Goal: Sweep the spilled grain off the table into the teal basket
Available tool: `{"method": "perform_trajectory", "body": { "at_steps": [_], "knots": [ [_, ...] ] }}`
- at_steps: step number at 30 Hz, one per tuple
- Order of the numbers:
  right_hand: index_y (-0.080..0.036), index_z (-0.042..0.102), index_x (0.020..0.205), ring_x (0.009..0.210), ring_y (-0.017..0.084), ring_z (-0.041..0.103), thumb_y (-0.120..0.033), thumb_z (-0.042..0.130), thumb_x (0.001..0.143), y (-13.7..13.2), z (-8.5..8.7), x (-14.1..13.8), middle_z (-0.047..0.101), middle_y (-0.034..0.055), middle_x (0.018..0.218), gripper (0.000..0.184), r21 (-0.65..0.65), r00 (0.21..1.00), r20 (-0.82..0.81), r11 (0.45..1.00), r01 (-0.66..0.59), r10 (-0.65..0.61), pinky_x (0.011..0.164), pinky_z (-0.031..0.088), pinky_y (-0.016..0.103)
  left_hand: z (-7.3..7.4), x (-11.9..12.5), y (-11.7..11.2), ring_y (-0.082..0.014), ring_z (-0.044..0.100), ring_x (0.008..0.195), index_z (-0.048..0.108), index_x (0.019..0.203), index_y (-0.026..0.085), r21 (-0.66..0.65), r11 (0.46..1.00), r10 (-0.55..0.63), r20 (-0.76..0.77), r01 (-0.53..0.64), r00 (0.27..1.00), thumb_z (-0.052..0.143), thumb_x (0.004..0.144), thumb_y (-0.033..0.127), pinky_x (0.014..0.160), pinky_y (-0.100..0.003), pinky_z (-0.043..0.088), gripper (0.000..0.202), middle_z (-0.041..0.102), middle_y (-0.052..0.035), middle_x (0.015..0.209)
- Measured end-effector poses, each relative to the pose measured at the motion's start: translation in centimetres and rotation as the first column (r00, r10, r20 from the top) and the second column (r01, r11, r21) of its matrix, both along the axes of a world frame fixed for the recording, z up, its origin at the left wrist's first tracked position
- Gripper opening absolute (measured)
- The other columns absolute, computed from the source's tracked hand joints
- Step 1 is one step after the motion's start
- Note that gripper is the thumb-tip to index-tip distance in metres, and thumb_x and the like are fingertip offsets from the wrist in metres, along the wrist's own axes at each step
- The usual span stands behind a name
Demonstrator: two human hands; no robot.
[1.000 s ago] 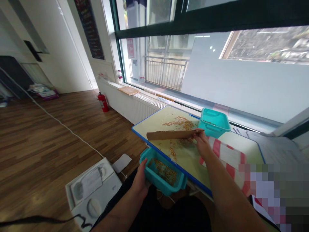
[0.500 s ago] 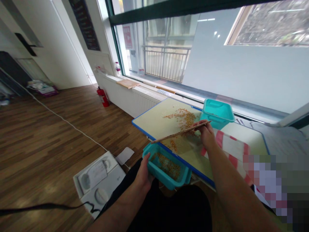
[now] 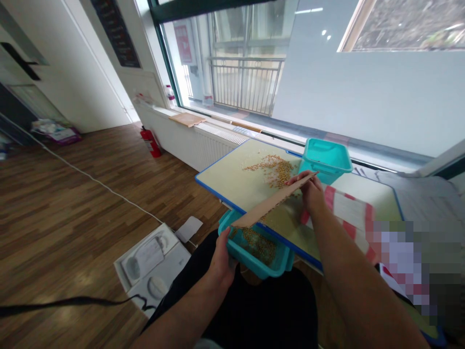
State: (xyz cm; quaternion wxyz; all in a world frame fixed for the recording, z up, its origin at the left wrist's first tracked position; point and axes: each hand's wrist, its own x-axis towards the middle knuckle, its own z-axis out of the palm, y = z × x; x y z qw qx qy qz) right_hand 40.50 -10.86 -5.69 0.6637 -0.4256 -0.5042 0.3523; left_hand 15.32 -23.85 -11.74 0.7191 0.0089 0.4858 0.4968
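A teal plastic tub point(image 3: 262, 265) is being gripped at the rim by the left hand point(image 3: 222, 259), right by the board's blue edge, while a cardboard strip point(image 3: 271, 204) is being pinched by the right hand point(image 3: 311, 193), tip angled over the tub. Yellow grains point(image 3: 274, 170) are lying on the pale cutting board point(image 3: 225, 177) and in the tub.

Bare forearms point(image 3: 356, 276) and plain black trousers point(image 3: 261, 310)
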Motion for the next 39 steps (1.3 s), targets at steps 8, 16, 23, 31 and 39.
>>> {"method": "perform_trajectory", "body": {
  "at_steps": [8,16,23,31,39],
  "knots": [
    [-0.025,0.052,0.069,0.055,0.015,0.057,-0.029,0.057,0.067,-0.7,0.1,-0.1,0.061,-0.0041,0.057,0.006,0.005,0.999,0.004,0.999,0.04,-0.04,0.054,0.042,0.029,0.1,0.5,-0.4,-0.0289,0.063,0.113,0.061,0.122,0.023,0.035,0.998,0.061,-0.023,-0.06,0.998,0.064,0.083,0.047,0.092,-0.043,0.053,0.046,0.069,-0.0081,0.117],
    [-0.025,0.052,0.067,0.054,0.017,0.061,-0.033,0.059,0.064,-1.3,0.7,-0.2,0.06,-0.0045,0.055,0.011,-0.012,0.999,-0.046,1.0,-0.015,0.015,0.059,0.049,0.033,-0.4,1.1,-1.8,-0.027,0.063,0.115,0.057,0.125,0.026,0.038,0.996,0.083,-0.003,-0.083,0.997,0.064,0.083,0.049,0.091,-0.04,0.054,0.049,0.067,-0.0071,0.122],
    [-0.026,0.05,0.067,0.059,0.019,0.063,-0.039,0.06,0.066,-1.4,0.7,-0.5,0.062,-0.004,0.056,0.016,-0.02,1.0,-0.023,1.0,-0.013,0.013,0.064,0.051,0.036,-0.6,1.0,-2.2,-0.0278,0.063,0.114,0.055,0.127,0.025,0.057,0.997,0.044,-0.01,-0.043,0.999,0.063,0.083,0.053,0.09,-0.04,0.054,0.052,0.065,-0.0084,0.128],
    [-0.026,0.052,0.072,0.07,0.02,0.067,-0.035,0.061,0.068,-1.6,0.9,-0.5,0.065,-0.0032,0.062,0.013,0.095,0.994,-0.098,0.994,0.05,-0.041,0.075,0.051,0.037,-0.7,0.9,-1.7,-0.0269,0.062,0.116,0.055,0.128,0.025,0.054,0.997,0.063,-0.009,-0.063,0.998,0.062,0.085,0.05,0.092,-0.04,0.053,0.05,0.065,-0.0083,0.127],
    [-0.026,0.049,0.078,0.076,0.019,0.065,-0.035,0.073,0.063,-1.8,2.6,-0.3,0.064,-0.0043,0.074,0.03,0.101,0.993,-0.017,0.988,0.118,-0.117,0.078,0.052,0.04,-0.4,0.5,-1.6,-0.0266,0.063,0.113,0.054,0.125,0.026,0.078,0.994,0.076,-0.003,-0.076,0.997,0.066,0.083,0.048,0.091,-0.039,0.053,0.049,0.063,-0.0086,0.127]
  ]
}}
